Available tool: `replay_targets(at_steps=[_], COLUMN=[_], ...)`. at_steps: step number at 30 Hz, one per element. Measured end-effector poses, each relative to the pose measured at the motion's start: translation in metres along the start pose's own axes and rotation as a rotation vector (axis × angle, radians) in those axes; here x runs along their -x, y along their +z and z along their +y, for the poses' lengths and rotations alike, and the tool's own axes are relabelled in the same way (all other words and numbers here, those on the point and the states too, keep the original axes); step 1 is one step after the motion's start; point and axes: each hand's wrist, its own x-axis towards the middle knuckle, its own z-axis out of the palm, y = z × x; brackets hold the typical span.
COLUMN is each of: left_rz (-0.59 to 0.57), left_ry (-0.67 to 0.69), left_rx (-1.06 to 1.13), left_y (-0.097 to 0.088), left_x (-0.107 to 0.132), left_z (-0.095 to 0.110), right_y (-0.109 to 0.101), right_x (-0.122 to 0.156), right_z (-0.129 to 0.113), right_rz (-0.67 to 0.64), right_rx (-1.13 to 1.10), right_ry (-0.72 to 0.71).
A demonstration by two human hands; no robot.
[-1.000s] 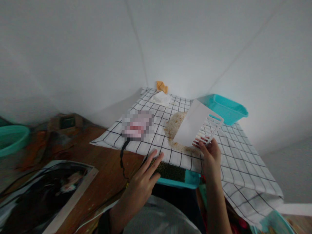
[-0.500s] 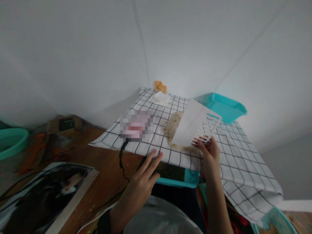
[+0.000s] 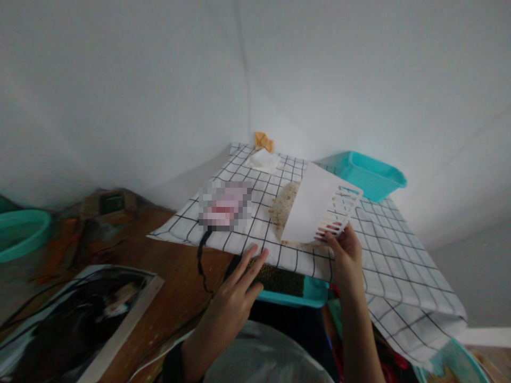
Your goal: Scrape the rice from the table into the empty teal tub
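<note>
My right hand [image 3: 344,252] grips a flat white slotted plastic sheet [image 3: 309,202] by its slotted end, fingers bent round the lower right corner. The sheet is tilted over a pale grainy heap [image 3: 284,205] and hides much of it. My left hand [image 3: 241,284] has its fingers stretched out at the near edge of the checked cloth [image 3: 263,234], holding nothing. Below that hand, a turquoise tray [image 3: 315,291] sits at my lap with small dark green grains [image 3: 285,281] in it. My left fingers cover the tray's left part.
A phone-like thing [image 3: 225,206], pixelated, lies on the cloth with a black cord [image 3: 200,255]. Behind are a white crumpled tissue [image 3: 263,159], an orange cloth [image 3: 263,141] and a turquoise basin [image 3: 371,178]. A green basin [image 3: 24,229] stands left; a picture frame [image 3: 120,324] lies near left.
The slotted sheet has tilted slightly, its lower edge sinking a little nearer the heap. My left hand keeps its place, and the whole view has shifted slightly.
</note>
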Motion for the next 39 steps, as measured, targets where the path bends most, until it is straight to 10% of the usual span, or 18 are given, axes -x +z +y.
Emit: replay_targets(at_steps=[39], left_rz=[0.018], left_ry=[-0.020], left_rx=[0.009], left_y=[0.0007], left_x=[-0.0012], left_z=[0.0011], right_y=[-0.0062], right_x=[0.0101], right_z=[-0.0028], right_rz=[-0.088], right_rx=[0.006], right_ry=[0.010])
